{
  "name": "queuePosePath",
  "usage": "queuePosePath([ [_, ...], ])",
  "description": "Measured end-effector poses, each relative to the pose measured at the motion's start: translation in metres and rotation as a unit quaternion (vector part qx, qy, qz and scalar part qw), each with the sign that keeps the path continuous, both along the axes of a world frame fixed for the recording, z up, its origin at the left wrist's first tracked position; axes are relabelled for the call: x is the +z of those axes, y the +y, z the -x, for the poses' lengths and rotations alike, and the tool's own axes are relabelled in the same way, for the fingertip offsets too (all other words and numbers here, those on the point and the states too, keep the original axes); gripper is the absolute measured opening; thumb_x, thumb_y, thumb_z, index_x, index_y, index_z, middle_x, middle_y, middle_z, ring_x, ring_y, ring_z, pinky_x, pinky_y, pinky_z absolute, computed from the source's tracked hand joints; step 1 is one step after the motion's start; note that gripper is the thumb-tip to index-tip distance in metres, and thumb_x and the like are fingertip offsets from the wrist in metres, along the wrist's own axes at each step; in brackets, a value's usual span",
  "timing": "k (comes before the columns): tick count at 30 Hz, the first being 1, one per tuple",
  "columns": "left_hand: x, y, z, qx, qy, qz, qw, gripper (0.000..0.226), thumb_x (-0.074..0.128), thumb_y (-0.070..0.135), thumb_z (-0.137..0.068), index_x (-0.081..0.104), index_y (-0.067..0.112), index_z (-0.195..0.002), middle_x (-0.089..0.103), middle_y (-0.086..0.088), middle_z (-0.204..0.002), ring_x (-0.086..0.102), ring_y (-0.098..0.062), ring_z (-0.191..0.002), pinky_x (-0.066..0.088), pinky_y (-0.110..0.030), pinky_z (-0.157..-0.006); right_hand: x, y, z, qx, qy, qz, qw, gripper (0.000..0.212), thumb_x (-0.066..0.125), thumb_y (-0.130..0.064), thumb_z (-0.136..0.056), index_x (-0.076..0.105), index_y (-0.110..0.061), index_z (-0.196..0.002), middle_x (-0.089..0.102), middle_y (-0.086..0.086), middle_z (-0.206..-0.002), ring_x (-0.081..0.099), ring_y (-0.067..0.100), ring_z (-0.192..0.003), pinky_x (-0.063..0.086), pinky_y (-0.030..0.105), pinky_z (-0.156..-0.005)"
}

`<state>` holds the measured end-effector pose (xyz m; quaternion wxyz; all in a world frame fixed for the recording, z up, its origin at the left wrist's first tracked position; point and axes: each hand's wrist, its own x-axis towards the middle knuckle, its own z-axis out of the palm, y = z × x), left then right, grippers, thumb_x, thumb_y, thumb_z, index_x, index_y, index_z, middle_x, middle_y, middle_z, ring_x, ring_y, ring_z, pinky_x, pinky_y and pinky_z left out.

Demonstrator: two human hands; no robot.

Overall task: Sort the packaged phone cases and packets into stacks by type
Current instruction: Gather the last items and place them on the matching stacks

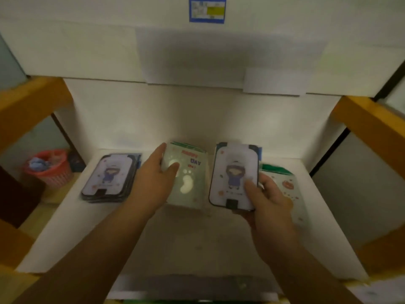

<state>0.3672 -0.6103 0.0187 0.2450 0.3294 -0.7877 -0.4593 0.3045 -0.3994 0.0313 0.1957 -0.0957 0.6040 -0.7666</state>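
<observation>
**Now: girl-print case, matching stack far left**

Right hand (pixel 270 200) pinches the girl-print case (pixel 234 176), long axis near-to-far. Its matching stack (pixel 109 178) lies far left, beyond the left hand (pixel 153 178), whose thumb and fingers clasp the green packet stack (pixel 188 178).

Four stacks (pixel 110 178) in a row on the table (pixel 186 242)

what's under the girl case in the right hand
More packaged items: dark and blue edges peek out behind the purple cartoon-girl phone case gripped by the right hand. How many, and their designs, are covered.
</observation>
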Motion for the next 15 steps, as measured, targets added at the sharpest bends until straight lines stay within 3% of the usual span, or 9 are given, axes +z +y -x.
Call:
queuePosePath([
  [3,-0.013,-0.014,0.009,-0.015,-0.023,-0.014,1.0,0.054,0.052,0.026,-0.099,0.032,0.03,-0.149,0.055,0.001,-0.133,0.056,-0.017,-0.109,0.047,-0.03,-0.089,0.002,-0.011,-0.006,-0.02,0.007,-0.007,1.0,0.024,0.054,-0.021,-0.099,0.061,-0.022,-0.122,0.076,0.0,-0.108,0.074,0.02,-0.097,0.063,0.039,-0.074],
  [6,-0.024,-0.02,0.019,-0.029,-0.059,-0.021,0.998,0.057,0.05,0.03,-0.099,0.027,0.025,-0.151,0.046,-0.006,-0.146,0.049,-0.024,-0.124,0.04,-0.033,-0.099,0.002,-0.016,-0.009,-0.048,0.014,-0.017,0.999,0.027,0.055,-0.022,-0.099,0.06,-0.02,-0.125,0.075,0.002,-0.109,0.074,0.021,-0.097,0.062,0.039,-0.075],
  [11,-0.037,-0.025,0.027,-0.047,-0.097,0.039,0.993,0.05,0.052,0.03,-0.097,0.041,0.013,-0.143,0.039,-0.018,-0.139,0.042,-0.035,-0.124,0.036,-0.039,-0.104,0.002,-0.023,-0.01,-0.072,0.019,-0.034,0.997,0.028,0.055,-0.022,-0.099,0.06,-0.019,-0.127,0.075,0.002,-0.11,0.073,0.022,-0.098,0.062,0.041,-0.076],
  [15,-0.037,-0.027,0.028,-0.057,-0.118,0.056,0.99,0.049,0.052,0.03,-0.095,0.043,0.014,-0.141,0.035,-0.015,-0.143,0.035,-0.034,-0.129,0.034,-0.041,-0.106,0.004,-0.03,-0.01,-0.07,0.022,-0.04,0.996,0.027,0.056,-0.021,-0.097,0.061,-0.018,-0.124,0.076,0.002,-0.107,0.074,0.022,-0.096,0.062,0.042,-0.075],
])
